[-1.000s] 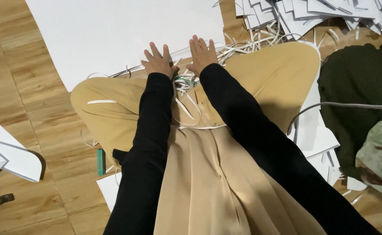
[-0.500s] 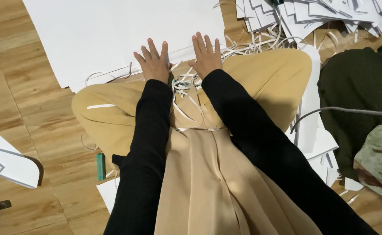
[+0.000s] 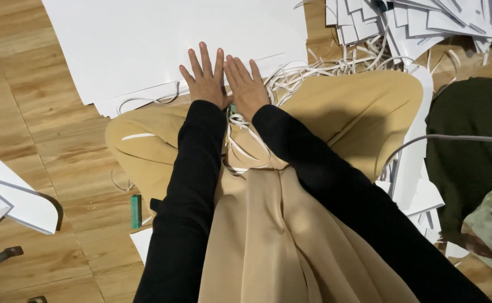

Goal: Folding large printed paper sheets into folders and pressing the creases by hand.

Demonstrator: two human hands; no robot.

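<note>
- The left hand (image 3: 205, 81) lies flat, palm down, fingers spread a little, holding nothing.
- The right hand (image 3: 246, 84) lies flat just beside it, fingers straight and close, holding nothing too.
- The two hands touch side by side, thumbs together.
- Both press on the near edge of a big white sheet (image 3: 162, 42) that lies on the floor in front of the person.
- The fingertips rest on the sheet and the wrists are over the knees.
- Both arms wear black sleeves (image 3: 187, 191).
- Thin white strips (image 3: 246, 140) curl under the wrists and over the lap.
- A small bit of something green (image 3: 232, 108) shows between the wrists, too hidden to tell what it is.
- The person sits with legs crossed in tan trousers (image 3: 358, 112).
- More strips (image 3: 324, 70) lie in a tangle to the right of the hands, by the sheet's edge.
- A heap of cut white pieces (image 3: 425, 22) is at the top right, well away from the hands.
- More white sheets (image 3: 417, 168) lie beside the right knee.
- A grey cable (image 3: 453, 138) runs across a dark cloth (image 3: 470, 146) on the right.
- A small green bar (image 3: 136, 211) lies on the wood floor (image 3: 49, 151) near the left knee.
- Folded white card (image 3: 10, 196) lies at the far left.
</note>
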